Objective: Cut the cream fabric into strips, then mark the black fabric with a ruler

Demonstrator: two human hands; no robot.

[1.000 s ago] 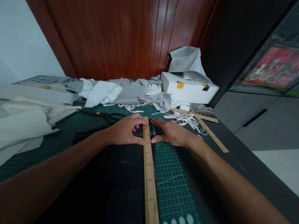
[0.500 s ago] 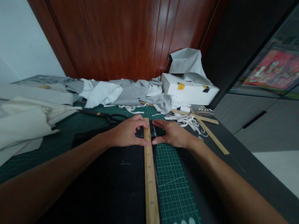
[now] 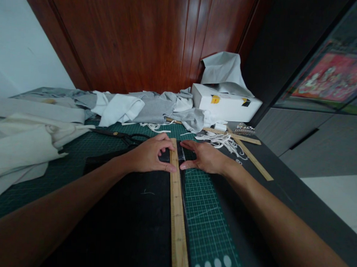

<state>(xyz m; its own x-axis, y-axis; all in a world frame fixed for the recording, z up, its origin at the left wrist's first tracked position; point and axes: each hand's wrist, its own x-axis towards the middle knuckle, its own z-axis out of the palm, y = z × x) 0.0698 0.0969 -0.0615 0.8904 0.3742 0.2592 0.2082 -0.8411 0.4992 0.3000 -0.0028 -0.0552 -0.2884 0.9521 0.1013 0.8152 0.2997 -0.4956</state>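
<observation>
A long wooden ruler [image 3: 178, 213] lies lengthwise along the right edge of black fabric [image 3: 126, 218], on a green cutting mat [image 3: 205, 214]. My left hand [image 3: 153, 153] rests at the ruler's far end, thumb and fingertips on its left side and surface, fingers apart in a loose curve. Just right of the ruler, my right hand [image 3: 203, 156] touches the fabric's edge with thumb and fingers spread. Black scissors [image 3: 121, 135] lie behind my left hand, their handles partly hidden.
Cream fabric [image 3: 25, 141] is heaped at the left. Grey and white cloth pieces [image 3: 156, 106] line the back, beside a white box [image 3: 227, 106]. White cords [image 3: 223, 140] and crossed wooden strips [image 3: 255, 161] lie at the back right.
The whole view has shifted slightly. Both hands keep nearly the same places beside the ruler.
</observation>
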